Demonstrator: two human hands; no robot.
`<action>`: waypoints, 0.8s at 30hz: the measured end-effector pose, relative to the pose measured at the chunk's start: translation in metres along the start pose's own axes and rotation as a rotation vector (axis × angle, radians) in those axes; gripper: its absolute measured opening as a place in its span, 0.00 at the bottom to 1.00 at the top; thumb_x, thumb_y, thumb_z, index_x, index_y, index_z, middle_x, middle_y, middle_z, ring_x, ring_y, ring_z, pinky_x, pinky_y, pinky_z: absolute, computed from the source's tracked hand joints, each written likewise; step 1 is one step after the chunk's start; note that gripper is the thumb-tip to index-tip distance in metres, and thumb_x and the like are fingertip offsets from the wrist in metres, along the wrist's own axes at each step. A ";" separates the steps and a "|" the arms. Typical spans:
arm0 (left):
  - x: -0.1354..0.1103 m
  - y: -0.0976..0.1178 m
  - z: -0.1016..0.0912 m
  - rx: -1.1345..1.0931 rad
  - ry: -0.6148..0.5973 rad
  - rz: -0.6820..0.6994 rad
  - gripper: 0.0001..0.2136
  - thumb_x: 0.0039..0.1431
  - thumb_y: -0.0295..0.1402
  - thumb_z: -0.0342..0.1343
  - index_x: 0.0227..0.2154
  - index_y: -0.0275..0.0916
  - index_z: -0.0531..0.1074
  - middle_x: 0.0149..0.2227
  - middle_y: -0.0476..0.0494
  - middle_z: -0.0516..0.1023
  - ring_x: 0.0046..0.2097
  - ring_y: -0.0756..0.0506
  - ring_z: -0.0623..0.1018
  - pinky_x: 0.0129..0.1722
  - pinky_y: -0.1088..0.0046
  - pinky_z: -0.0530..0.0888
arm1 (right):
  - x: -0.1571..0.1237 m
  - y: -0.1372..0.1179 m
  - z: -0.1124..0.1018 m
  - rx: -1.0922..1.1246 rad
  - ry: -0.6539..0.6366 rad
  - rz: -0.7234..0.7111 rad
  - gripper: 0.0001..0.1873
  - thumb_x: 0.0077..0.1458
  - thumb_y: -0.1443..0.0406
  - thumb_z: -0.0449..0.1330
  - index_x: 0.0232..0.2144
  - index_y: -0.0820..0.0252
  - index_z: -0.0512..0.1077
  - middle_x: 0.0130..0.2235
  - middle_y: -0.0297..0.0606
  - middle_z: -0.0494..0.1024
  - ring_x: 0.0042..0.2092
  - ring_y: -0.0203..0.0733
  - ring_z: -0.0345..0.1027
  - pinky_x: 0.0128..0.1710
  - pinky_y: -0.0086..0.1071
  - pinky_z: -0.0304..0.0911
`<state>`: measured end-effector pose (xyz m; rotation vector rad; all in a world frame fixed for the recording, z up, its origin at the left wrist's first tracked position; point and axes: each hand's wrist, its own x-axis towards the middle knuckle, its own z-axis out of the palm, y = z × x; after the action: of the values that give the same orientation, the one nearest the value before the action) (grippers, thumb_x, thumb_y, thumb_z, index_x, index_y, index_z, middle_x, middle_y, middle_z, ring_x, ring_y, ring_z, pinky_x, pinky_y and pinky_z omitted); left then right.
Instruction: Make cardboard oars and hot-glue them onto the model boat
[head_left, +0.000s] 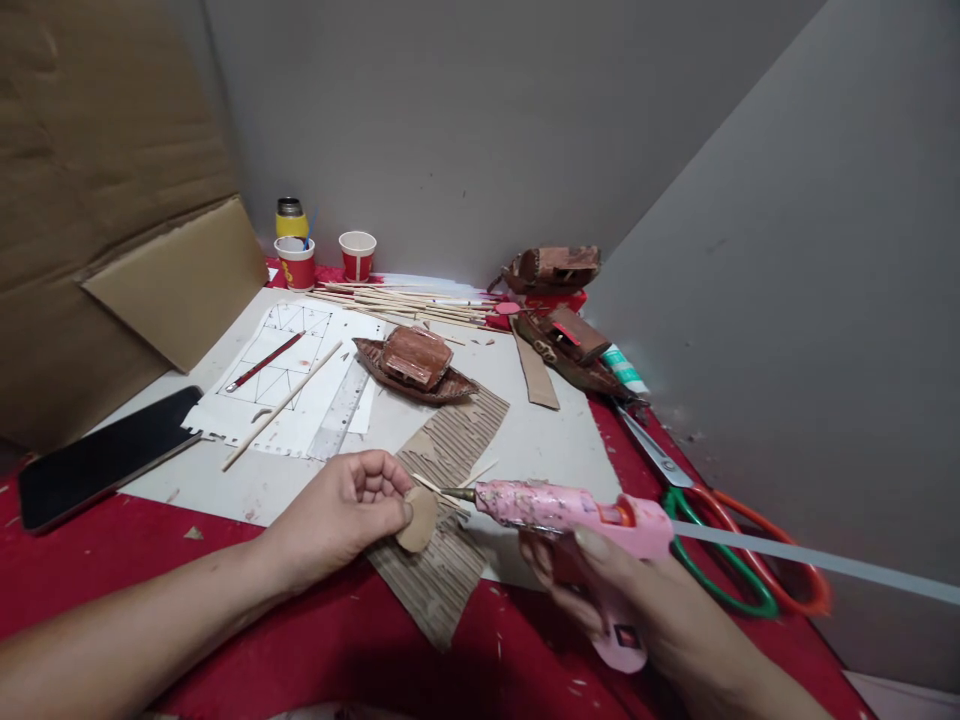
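Observation:
Between the thumb and fingers of my left hand [367,500] is a small rounded cardboard piece [418,520], held upright. My right hand [600,575] is wrapped round the handle of a pink hot glue gun [540,505], whose metal nozzle points left, close to the cardboard piece. A long white strip, seemingly a glue stick, runs out of the gun's back. Thin sticks lie by the nozzle; I cannot tell whether it touches them. Beneath lies a strip of corrugated cardboard [450,570]. Just beyond sits a brown model boat [416,365] with a roofed cabin.
Two more model boats [570,345] stand at the back right, near large scissors [675,480]. Behind lies a pile of wooden sticks [405,303]. Leftward are a drawing sheet [262,390], a clear ruler [339,410], a phone [112,455] and paper cups [358,257]. Grey walls rise behind.

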<state>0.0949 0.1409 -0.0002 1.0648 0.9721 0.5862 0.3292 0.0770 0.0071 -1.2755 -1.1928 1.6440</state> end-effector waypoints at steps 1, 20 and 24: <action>0.000 0.000 0.000 -0.004 -0.008 0.004 0.10 0.45 0.32 0.60 0.29 0.34 0.68 0.26 0.50 0.71 0.26 0.54 0.66 0.27 0.77 0.60 | 0.000 0.000 0.001 -0.024 0.008 -0.004 0.29 0.52 0.41 0.56 0.20 0.62 0.64 0.17 0.30 0.59 0.19 0.29 0.47 0.18 0.27 0.41; -0.003 0.002 0.001 -0.004 -0.043 -0.001 0.09 0.44 0.31 0.58 0.29 0.34 0.67 0.20 0.56 0.62 0.23 0.55 0.57 0.24 0.77 0.52 | -0.006 0.003 0.004 -0.219 0.099 0.204 0.35 0.43 0.33 0.54 0.16 0.59 0.61 0.16 0.31 0.60 0.18 0.30 0.51 0.19 0.28 0.42; -0.003 0.001 0.000 -0.004 -0.050 0.008 0.09 0.44 0.32 0.59 0.29 0.34 0.68 0.22 0.54 0.65 0.24 0.55 0.59 0.25 0.76 0.54 | -0.005 0.003 0.002 -0.239 0.076 0.179 0.35 0.45 0.34 0.54 0.15 0.59 0.60 0.14 0.30 0.58 0.18 0.29 0.49 0.18 0.28 0.41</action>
<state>0.0936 0.1385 0.0016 1.0751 0.9228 0.5648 0.3286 0.0714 0.0054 -1.6210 -1.2889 1.5967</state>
